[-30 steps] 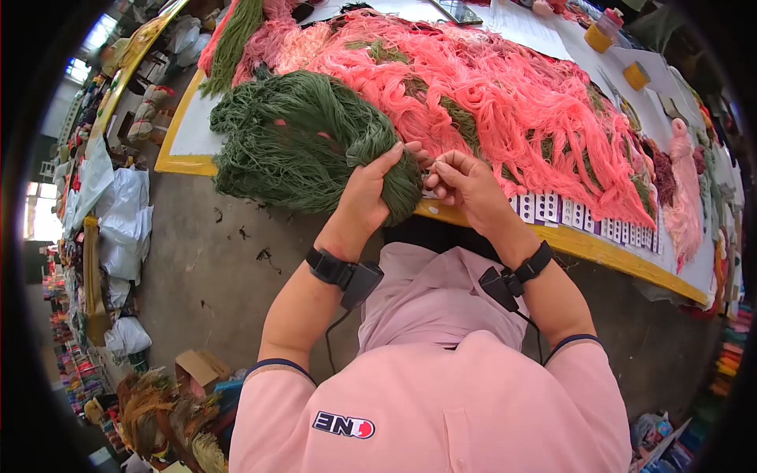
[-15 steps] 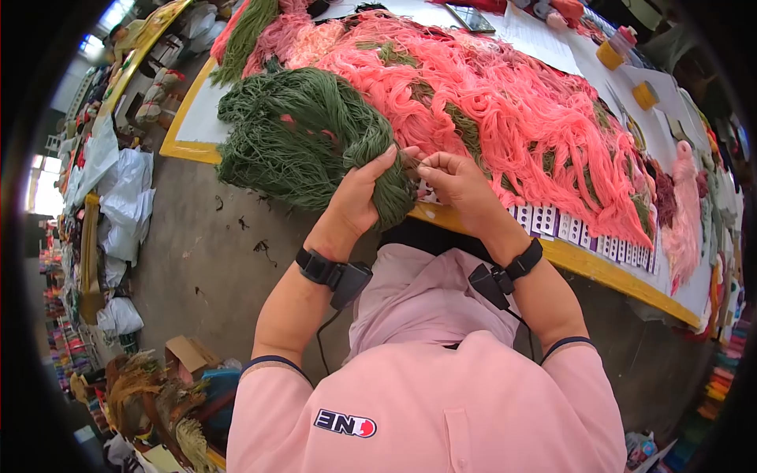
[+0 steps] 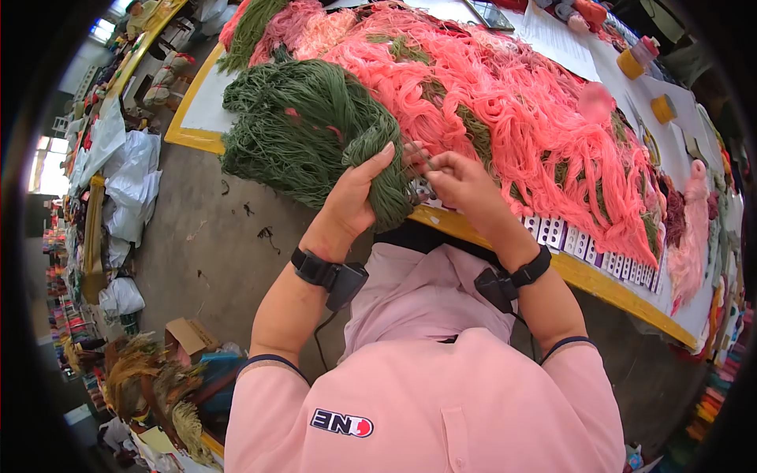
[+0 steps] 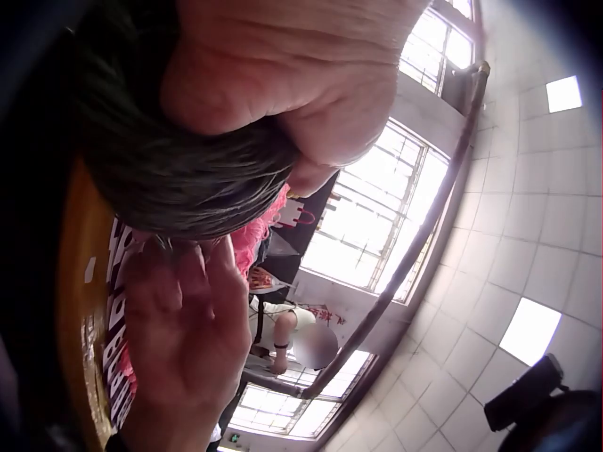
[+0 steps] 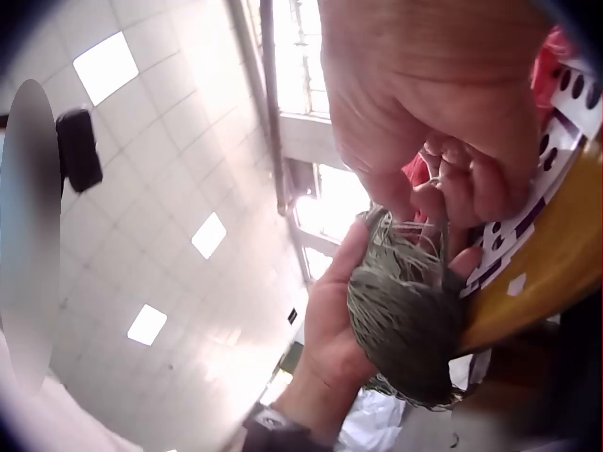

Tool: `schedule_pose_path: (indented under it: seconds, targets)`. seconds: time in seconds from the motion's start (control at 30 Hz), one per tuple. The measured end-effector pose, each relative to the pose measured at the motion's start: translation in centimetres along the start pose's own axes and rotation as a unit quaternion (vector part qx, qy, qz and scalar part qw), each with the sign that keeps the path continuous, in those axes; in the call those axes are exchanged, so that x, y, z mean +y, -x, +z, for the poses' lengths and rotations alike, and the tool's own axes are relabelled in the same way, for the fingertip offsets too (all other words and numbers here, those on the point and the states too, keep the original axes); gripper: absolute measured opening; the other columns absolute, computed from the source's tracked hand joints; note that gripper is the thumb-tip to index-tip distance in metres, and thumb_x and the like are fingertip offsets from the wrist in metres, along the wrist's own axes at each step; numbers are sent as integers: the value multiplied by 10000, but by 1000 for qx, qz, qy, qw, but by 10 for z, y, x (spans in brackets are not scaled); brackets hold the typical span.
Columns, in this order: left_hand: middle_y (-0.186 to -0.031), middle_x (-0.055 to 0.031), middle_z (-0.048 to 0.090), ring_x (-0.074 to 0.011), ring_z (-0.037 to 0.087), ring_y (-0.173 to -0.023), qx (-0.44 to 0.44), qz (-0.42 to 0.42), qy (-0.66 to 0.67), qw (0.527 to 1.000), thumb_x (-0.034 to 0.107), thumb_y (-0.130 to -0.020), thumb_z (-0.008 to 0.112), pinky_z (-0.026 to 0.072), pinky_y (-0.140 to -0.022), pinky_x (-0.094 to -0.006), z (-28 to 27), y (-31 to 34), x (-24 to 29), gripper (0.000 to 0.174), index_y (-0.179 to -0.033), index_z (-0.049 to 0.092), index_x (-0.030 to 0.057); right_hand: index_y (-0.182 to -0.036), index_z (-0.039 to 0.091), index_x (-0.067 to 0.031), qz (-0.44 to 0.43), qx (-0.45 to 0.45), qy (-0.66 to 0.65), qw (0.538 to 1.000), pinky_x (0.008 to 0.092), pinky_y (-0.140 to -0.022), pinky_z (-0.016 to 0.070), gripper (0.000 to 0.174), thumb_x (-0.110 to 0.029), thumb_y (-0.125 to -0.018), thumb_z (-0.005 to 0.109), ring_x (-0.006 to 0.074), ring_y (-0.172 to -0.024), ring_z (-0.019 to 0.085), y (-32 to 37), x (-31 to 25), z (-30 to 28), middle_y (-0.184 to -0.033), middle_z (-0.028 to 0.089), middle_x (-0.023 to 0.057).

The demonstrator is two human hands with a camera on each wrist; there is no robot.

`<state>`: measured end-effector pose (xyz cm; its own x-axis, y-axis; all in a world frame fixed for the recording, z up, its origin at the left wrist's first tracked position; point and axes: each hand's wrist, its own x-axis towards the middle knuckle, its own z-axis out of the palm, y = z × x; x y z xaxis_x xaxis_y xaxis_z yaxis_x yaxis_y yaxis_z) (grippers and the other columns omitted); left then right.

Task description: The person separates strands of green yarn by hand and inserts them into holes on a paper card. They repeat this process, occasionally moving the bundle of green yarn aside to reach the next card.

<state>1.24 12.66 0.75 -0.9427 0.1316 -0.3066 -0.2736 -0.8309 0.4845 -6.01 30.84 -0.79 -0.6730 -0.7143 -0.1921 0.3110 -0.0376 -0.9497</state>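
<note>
A thick hank of dark green yarn [image 3: 303, 118] lies over the table's near left edge, its end looped toward the person. My left hand [image 3: 355, 193] grips that end, thumb on top and fingers wrapped behind it. Just to the right, my right hand [image 3: 469, 185] pinches thin strands at the hank's edge between thumb and fingers. In the right wrist view, several loose green strands [image 5: 415, 235] run from the bundle up to the right fingertips. The left wrist view shows the hank [image 4: 188, 179] close up, under the left palm.
Coral pink yarn [image 3: 512, 142] mixed with olive green covers much of the yellow-edged table [image 3: 623, 296]. White cards with dark holes [image 3: 579, 244] line its near edge. A phone [image 3: 489, 14], papers [image 3: 560, 43] and yellow-labelled containers [image 3: 631, 63] are farther back. White plastic bags [image 3: 132, 181] hang at left.
The head view has shifted slightly, so the table sits farther right. The left hand keeps its grip on the hank; the right fingers have shifted a little while staying at the strands.
</note>
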Motion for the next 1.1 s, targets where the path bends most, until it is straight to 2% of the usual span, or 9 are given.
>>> schedule_pose_path:
  seconds: [0.03, 0.13, 0.23, 0.43, 0.53, 0.63, 0.73, 0.93, 1.1]
  targets:
    - [-1219, -142, 611, -258, 614, -1109, -7, -10, 8, 1000, 239, -1014, 484, 547, -888, -433, 2, 0, -1, 373, -1271, 519, -29, -954, 607, -26, -27, 12, 87, 996, 228, -638, 456, 68, -91, -936, 604, 66, -728, 567, 0, 1, 6, -826, 618, 19]
    - [-1310, -169, 550, -269, 591, -1147, -23, -8, -55, 998, 309, -1033, 415, 514, -958, -440, -5, -4, 0, 484, -1375, 427, -33, -949, 618, -11, -23, -12, 41, 999, 239, -661, 463, 75, -83, -927, 617, 67, -728, 555, -1, 0, 9, -841, 616, 10]
    - [-1302, -163, 556, -259, 600, -1131, -3, -16, -37, 999, 311, -1033, 417, 517, -958, -424, 1, -2, 1, 494, -1380, 420, -40, -955, 618, -9, 29, -4, 1, 1000, 233, -697, 460, 83, -85, -923, 628, 68, -751, 550, 13, -22, 8, -855, 609, -6]
    - [-1236, -159, 595, -247, 623, -1091, 1, 0, -68, 998, 281, -1031, 439, 530, -939, -391, 3, -5, -2, 466, -1361, 440, -48, -971, 625, -22, 21, -16, -60, 998, 236, -774, 460, 87, -97, -928, 634, 65, -826, 552, 16, -6, -5, -891, 608, -15]
    - [-1176, -138, 626, -226, 633, -1061, 6, 15, -131, 991, 144, -976, 552, 529, -932, -363, 9, 1, 0, 415, -1336, 472, -47, -977, 629, -28, 11, -24, -84, 996, 224, -755, 450, 85, -98, -930, 634, 56, -819, 541, 18, -6, -5, -900, 605, -20]
    - [-1128, -114, 644, -205, 637, -1033, 10, 68, -195, 978, 0, -880, 637, 520, -928, -339, 15, 4, -8, 458, -1314, 498, -46, -988, 634, -30, 10, -21, -69, 997, 207, -719, 433, 88, -96, -929, 638, 37, -797, 524, 18, -6, -6, -889, 599, -32]
    - [-1123, -111, 646, -193, 640, -1011, 27, 76, -206, 975, -60, -825, 657, 515, -913, -319, 15, 3, -10, 523, -1321, 494, -43, -960, 630, -91, -10, -17, -42, 999, 171, -590, 320, 100, -186, -938, 646, -14, -693, 439, 18, -3, -6, -852, 577, -91]
    - [-1061, -99, 667, -183, 649, -961, 33, 81, -189, 978, -57, -828, 652, 522, -869, -304, 13, 2, -12, 497, -1302, 504, -40, -978, 638, -86, -20, -2, -39, 999, 170, -598, 333, 115, -191, -934, 651, -9, -696, 438, 18, -3, -5, -849, 574, -87]
    - [-1040, -101, 674, -172, 653, -943, 37, 108, -238, 964, -59, -819, 662, 525, -862, -303, 12, 0, -14, 462, -1260, 523, -44, -987, 634, -84, -23, -2, -23, 999, 170, -605, 345, 124, -198, -938, 645, -6, -705, 452, 18, 0, -9, -848, 580, -74]
